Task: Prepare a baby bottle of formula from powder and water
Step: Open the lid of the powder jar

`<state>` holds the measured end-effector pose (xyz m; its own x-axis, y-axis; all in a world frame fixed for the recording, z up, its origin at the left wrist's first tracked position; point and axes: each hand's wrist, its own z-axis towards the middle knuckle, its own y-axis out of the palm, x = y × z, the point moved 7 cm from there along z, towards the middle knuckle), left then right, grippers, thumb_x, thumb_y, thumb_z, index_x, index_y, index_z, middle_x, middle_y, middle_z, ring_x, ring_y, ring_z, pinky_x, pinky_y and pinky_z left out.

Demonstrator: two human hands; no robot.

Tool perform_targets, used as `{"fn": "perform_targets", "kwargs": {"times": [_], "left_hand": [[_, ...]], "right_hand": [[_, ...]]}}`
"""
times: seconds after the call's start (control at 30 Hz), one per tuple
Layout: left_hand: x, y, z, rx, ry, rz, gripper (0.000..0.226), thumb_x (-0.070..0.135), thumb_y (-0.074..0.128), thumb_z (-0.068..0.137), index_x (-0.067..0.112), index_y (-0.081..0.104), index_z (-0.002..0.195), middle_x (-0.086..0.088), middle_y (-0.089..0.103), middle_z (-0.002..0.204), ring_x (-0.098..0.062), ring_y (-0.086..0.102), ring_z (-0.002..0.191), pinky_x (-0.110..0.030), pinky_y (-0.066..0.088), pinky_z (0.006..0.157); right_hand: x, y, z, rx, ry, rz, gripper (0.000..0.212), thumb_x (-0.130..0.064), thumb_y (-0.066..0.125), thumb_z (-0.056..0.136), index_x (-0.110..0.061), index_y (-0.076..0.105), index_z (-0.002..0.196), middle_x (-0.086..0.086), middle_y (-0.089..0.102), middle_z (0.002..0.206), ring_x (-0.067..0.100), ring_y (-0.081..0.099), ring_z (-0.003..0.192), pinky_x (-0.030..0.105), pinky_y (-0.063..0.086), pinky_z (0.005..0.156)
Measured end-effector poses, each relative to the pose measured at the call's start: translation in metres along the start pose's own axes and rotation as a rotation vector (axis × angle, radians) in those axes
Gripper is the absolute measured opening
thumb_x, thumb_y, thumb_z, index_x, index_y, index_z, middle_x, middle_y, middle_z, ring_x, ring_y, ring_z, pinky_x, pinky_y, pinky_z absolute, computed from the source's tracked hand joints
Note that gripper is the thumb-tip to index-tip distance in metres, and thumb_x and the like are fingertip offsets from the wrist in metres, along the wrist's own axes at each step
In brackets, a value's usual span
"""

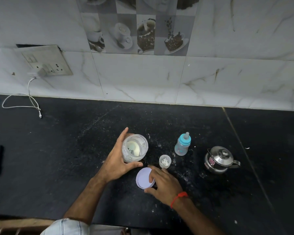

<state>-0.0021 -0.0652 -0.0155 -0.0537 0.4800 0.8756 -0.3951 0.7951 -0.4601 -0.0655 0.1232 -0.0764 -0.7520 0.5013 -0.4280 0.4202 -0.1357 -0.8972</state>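
Gripping the clear, round plastic jar of pale powder (135, 148), your left hand (116, 162) curls its fingers (124, 134) behind the open container and its thumb in front, the jar resting on the speckled black stone worktop (58, 150). Your right hand (163, 181) pinches the white round lid (143, 178), fingertips over its far rim and thumb at its near edge, just below your left thumb. Just past your right fingertips stands a small clear cap (165, 161), beyond it the translucent baby bottle with blue collar and teat (182, 144), and farther right a steel kettle (218, 159).
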Motion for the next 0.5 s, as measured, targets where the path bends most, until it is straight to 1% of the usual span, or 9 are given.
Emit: {"fn": "perform_targets", "kwargs": {"times": [0.07,0.13,0.2,0.3,0.4,0.47,0.5], "left_hand": [[0.0004,-0.0006,-0.0019,0.014,0.013,0.015,0.133,0.051,0.1,0.064,0.045,0.013,0.165,0.019,0.046,0.157,-0.007,0.048,0.145,-0.024,0.039,0.118],[-0.0005,-0.0018,-0.0032,0.027,0.014,0.032,0.126,0.053,0.1,0.062,0.046,0.023,0.162,0.019,0.045,0.158,-0.008,0.047,0.145,-0.036,0.042,0.119],[-0.0017,-0.0015,-0.0038,0.027,0.022,0.059,0.118,0.055,0.099,0.061,0.044,0.031,0.158,0.019,0.045,0.156,-0.007,0.047,0.144,-0.043,0.044,0.118],[-0.0031,0.0002,-0.0041,0.022,0.028,0.09,0.115,0.057,0.098,0.061,0.045,0.033,0.155,0.02,0.045,0.156,-0.007,0.047,0.144,-0.042,0.045,0.118],[-0.0036,0.0027,-0.0046,0.019,0.041,0.106,0.114,0.058,0.097,0.062,0.044,0.033,0.155,0.02,0.044,0.156,-0.008,0.046,0.144,-0.04,0.044,0.118],[-0.0033,0.0047,-0.0046,0.02,0.055,0.108,0.112,0.058,0.096,0.064,0.044,0.033,0.155,0.02,0.044,0.156,-0.009,0.046,0.145,-0.039,0.043,0.119],[-0.0026,0.0053,-0.0046,0.022,0.065,0.111,0.111,0.058,0.095,0.064,0.046,0.032,0.155,0.021,0.043,0.156,-0.009,0.045,0.145,-0.037,0.042,0.119]], "right_hand": [[-0.0017,0.0029,-0.001,-0.002,-0.019,-0.014,0.04,-0.053,0.073,0.086,-0.024,0.055,0.106,-0.018,0.034,0.164,0.019,0.046,0.131,0.034,0.044,0.102],[-0.0016,0.0057,-0.0022,-0.009,-0.034,-0.024,0.039,-0.052,0.072,0.087,-0.023,0.057,0.108,-0.016,0.034,0.164,0.02,0.045,0.132,0.036,0.044,0.104],[-0.0002,0.0083,-0.0032,-0.022,-0.038,-0.039,0.04,-0.053,0.071,0.088,-0.023,0.058,0.113,-0.015,0.032,0.164,0.019,0.042,0.135,0.036,0.043,0.106],[0.0032,0.0112,-0.0033,-0.034,-0.031,-0.04,0.042,-0.053,0.07,0.088,-0.025,0.058,0.116,-0.014,0.03,0.165,0.019,0.04,0.138,0.037,0.044,0.106],[0.0055,0.0104,-0.0024,-0.02,-0.028,-0.027,0.045,-0.057,0.068,0.088,-0.026,0.058,0.119,-0.012,0.032,0.162,0.019,0.041,0.137,0.036,0.044,0.105],[0.0046,0.0065,-0.0029,0.005,-0.028,-0.006,0.049,-0.063,0.062,0.09,-0.026,0.059,0.121,-0.012,0.037,0.157,0.017,0.042,0.135,0.034,0.045,0.102],[0.0029,0.0026,-0.0036,0.03,-0.03,0.017,0.05,-0.065,0.058,0.091,-0.025,0.06,0.121,-0.013,0.042,0.151,0.015,0.044,0.132,0.032,0.045,0.099]]}}
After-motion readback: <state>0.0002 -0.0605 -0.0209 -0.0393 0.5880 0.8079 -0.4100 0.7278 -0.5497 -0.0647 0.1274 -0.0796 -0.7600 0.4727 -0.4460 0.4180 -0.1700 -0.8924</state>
